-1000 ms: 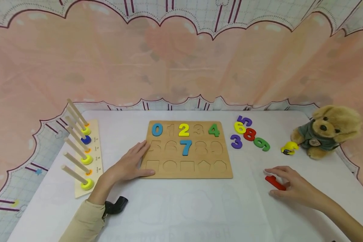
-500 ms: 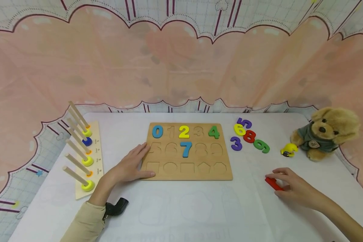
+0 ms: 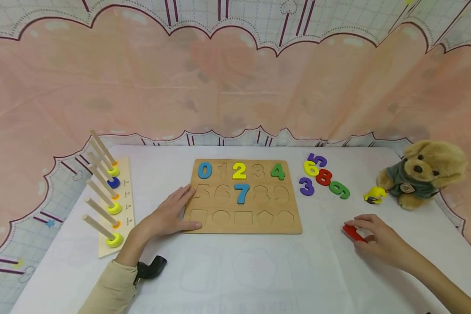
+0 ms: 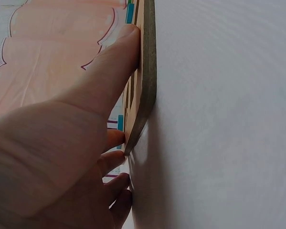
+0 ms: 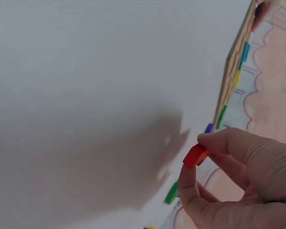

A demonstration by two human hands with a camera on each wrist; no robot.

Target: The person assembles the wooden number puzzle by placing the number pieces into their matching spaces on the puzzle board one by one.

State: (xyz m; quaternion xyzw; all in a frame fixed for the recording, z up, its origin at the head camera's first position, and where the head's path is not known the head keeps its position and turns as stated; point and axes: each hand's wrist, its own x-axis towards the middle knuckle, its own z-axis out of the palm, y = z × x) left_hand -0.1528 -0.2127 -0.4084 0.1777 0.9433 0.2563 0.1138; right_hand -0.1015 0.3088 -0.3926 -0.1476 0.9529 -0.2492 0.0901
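Observation:
My left hand [image 3: 166,214] rests at the left edge of the wooden number board [image 3: 259,224], its thumb flat on the near left corner. In the left wrist view the thumb [image 4: 119,62] presses on the board's face and the fingers reach along its side. A blue 0 [image 3: 205,170], yellow 2 [image 3: 239,171], green 4 [image 3: 278,172] and blue 7 [image 3: 241,194] sit in the board. Between thumb and fingertips, my right hand [image 3: 384,240] pinches a red number 1 [image 3: 353,233], partly covered by the fingers; the right wrist view shows this red piece [image 5: 195,156] end-on.
Loose numbers lie right of the board: purple 5 [image 3: 318,159], yellow 6 [image 3: 311,168], red 8 [image 3: 323,177], purple 3 [image 3: 306,186], green 9 [image 3: 339,189]. A yellow toy [image 3: 375,195] and teddy bear [image 3: 421,174] stand farther right. A peg stand [image 3: 127,192] with rings is left.
My right hand has closed thumb and fingers on the red number 1 and shifted it slightly left and away from me. The left hand stays on the board.

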